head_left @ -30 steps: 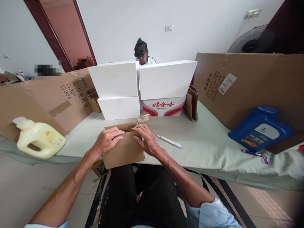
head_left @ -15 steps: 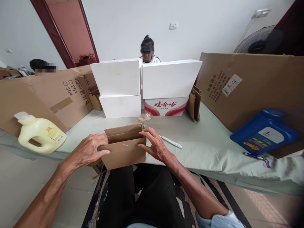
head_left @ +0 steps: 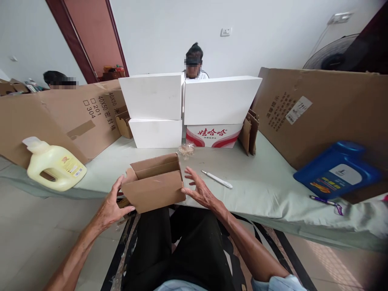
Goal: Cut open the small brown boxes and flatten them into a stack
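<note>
A small brown cardboard box (head_left: 154, 186) sits at the near edge of the table with its top flaps standing open. My left hand (head_left: 111, 205) is at its left side, thumb and fingers spread around the lower left corner. At the box's right side is my right hand (head_left: 200, 189), its fingers stretched and spread, fingertips close to the right wall. Neither hand grips anything.
A white utility knife (head_left: 217, 179) lies right of the box. A cream jug (head_left: 54, 165) stands left, a blue jug (head_left: 337, 169) and a pen (head_left: 325, 199) right. White boxes (head_left: 188, 109) and big cardboard sheets (head_left: 327, 113) ring the table. Another person sits behind.
Both hands were pressing the box's flaps shut on top; they have since moved apart to the sides and the flaps now stand open.
</note>
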Motion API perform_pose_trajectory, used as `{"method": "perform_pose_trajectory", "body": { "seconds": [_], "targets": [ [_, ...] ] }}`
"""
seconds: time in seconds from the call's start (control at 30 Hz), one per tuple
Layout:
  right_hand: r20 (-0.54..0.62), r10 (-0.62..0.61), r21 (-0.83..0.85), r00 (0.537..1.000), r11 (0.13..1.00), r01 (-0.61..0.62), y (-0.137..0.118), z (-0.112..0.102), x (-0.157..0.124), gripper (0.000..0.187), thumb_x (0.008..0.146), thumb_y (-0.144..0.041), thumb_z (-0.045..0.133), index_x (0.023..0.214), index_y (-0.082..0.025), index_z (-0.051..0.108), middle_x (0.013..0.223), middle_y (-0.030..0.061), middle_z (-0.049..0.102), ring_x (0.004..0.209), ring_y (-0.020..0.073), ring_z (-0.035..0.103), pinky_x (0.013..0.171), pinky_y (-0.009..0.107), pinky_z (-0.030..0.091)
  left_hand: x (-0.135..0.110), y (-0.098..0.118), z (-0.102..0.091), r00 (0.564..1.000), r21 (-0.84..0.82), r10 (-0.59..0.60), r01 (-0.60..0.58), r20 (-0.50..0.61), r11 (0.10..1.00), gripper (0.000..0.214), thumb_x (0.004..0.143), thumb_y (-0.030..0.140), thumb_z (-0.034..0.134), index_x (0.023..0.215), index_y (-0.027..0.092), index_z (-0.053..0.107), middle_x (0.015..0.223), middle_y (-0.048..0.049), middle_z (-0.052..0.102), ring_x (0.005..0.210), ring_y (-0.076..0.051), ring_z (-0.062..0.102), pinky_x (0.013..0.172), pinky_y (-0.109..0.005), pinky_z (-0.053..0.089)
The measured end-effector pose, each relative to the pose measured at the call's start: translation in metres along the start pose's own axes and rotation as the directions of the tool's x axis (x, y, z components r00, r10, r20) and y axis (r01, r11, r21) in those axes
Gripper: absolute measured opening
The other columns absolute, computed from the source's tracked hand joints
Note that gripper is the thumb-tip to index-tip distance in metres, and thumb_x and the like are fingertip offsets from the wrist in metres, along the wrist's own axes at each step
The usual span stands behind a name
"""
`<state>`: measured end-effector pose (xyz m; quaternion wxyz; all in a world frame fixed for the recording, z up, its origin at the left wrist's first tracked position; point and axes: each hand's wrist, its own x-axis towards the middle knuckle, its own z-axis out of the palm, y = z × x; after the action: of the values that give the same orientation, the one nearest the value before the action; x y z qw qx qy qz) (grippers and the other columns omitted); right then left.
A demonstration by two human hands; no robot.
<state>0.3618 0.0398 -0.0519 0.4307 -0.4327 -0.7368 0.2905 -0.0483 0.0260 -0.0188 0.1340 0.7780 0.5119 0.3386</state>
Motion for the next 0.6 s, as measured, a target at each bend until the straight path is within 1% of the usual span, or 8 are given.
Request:
{"method": "perform_pose_trajectory", "body": {
  "seconds": [0.07, 0.1, 0.17, 0.23, 0.33, 0.43, 0.53, 0.6],
  "targets": [
    [0.100, 0.087, 0.058, 0.991, 0.994, -0.093, 0.011, 0.010, -0.003, 0.091, 0.097, -0.069, 0.072, 0.172, -0.030, 0.037, 0.166, 0.0221, 0.051, 0.139, 0.0366, 0.065, 0.103, 0.056, 0.061, 0.000, -0.012, 0.009, 0.994, -0.072, -0.110, 0.109, -0.019, 0.991, 0.124, 0.082, 0.050, 0.087, 0.176, 0.029, 0.009, 0.175, -0.0232, 0.040, 0.150, -0.042, 0.057, 0.118, -0.058, 0.055],
    [0.120, 0.111, 0.080, 0.987, 0.989, -0.121, 0.015, 0.015, -0.004, 0.090, 0.097, -0.069, 0.072, 0.171, -0.028, 0.040, 0.164, 0.0225, 0.053, 0.135, 0.0360, 0.067, 0.102, 0.055, 0.062, 0.001, -0.015, 0.013, 0.990, -0.104, -0.141, 0.138, -0.021, 0.985, 0.126, 0.080, 0.053, 0.088, 0.176, 0.028, 0.010, 0.174, -0.0236, 0.041, 0.149, -0.042, 0.058, 0.118, -0.057, 0.055],
    [0.119, 0.134, 0.120, 0.984, 0.982, -0.148, 0.020, 0.023, -0.003, 0.085, 0.099, -0.066, 0.070, 0.169, -0.025, 0.043, 0.159, 0.0229, 0.058, 0.126, 0.0333, 0.071, 0.098, 0.052, 0.063, 0.004, -0.019, 0.022, 0.985, -0.158, -0.172, 0.170, 0.001, 0.973, 0.119, 0.079, 0.057, 0.087, 0.173, 0.025, 0.021, 0.165, -0.0225, 0.052, 0.145, -0.040, 0.062, 0.117, -0.056, 0.056],
    [0.106, 0.140, 0.138, 0.984, 0.978, -0.154, 0.022, 0.029, -0.001, 0.080, 0.101, -0.064, 0.067, 0.167, -0.023, 0.046, 0.155, 0.0222, 0.061, 0.118, 0.0299, 0.074, 0.094, 0.048, 0.064, 0.005, -0.018, 0.033, 0.979, -0.191, -0.199, 0.203, 0.040, 0.960, 0.106, 0.079, 0.062, 0.085, 0.165, 0.021, 0.039, 0.149, -0.0208, 0.065, 0.139, -0.039, 0.066, 0.113, -0.056, 0.058],
    [0.082, 0.121, 0.097, 0.989, 0.987, -0.128, 0.018, 0.029, 0.002, 0.075, 0.101, -0.063, 0.067, 0.164, -0.025, 0.051, 0.151, 0.0189, 0.064, 0.121, 0.0296, 0.071, 0.097, 0.048, 0.062, 0.005, -0.010, 0.043, 0.967, -0.243, -0.239, 0.253, 0.086, 0.936, 0.086, 0.081, 0.068, 0.081, 0.148, 0.018, 0.057, 0.136, -0.0200, 0.073, 0.135, -0.040, 0.068, 0.109, -0.055, 0.060],
    [0.088, 0.073, 0.063, 0.993, 0.995, -0.079, 0.005, 0.018, 0.000, 0.078, 0.100, -0.064, 0.070, 0.167, -0.030, 0.048, 0.148, 0.0153, 0.065, 0.133, 0.0314, 0.065, 0.107, 0.053, 0.057, 0.009, 0.003, 0.038, 0.952, -0.354, -0.289, 0.307, 0.106, 0.883, 0.078, 0.087, 0.070, 0.076, 0.144, 0.020, 0.060, 0.138, -0.0185, 0.074, 0.132, -0.038, 0.070, 0.106, -0.051, 0.063],
    [0.117, 0.010, 0.063, 0.993, 0.998, -0.017, -0.017, 0.003, -0.004, 0.082, 0.099, -0.066, 0.072, 0.170, -0.036, 0.043, 0.149, 0.0129, 0.062, 0.142, 0.0320, 0.058, 0.117, 0.058, 0.049, 0.018, 0.017, 0.021, 0.927, -0.442, -0.362, 0.367, 0.100, 0.818, 0.084, 0.090, 0.073, 0.072, 0.155, 0.022, 0.055, 0.146, -0.0167, 0.072, 0.135, -0.037, 0.070, 0.109, -0.050, 0.062],
    [0.106, -0.020, 0.068, 0.994, 0.998, 0.013, -0.032, -0.006, -0.007, 0.083, 0.099, -0.066, 0.073, 0.170, -0.038, 0.042, 0.148, 0.0118, 0.061, 0.141, 0.0313, 0.058, 0.117, 0.057, 0.050, 0.024, 0.023, 0.009, 0.925, -0.488, -0.372, 0.361, 0.079, 0.795, 0.090, 0.091, 0.073, 0.072, 0.164, 0.026, 0.047, 0.158, -0.0159, 0.064, 0.144, -0.038, 0.063, 0.116, -0.050, 0.058]
  ]
}}
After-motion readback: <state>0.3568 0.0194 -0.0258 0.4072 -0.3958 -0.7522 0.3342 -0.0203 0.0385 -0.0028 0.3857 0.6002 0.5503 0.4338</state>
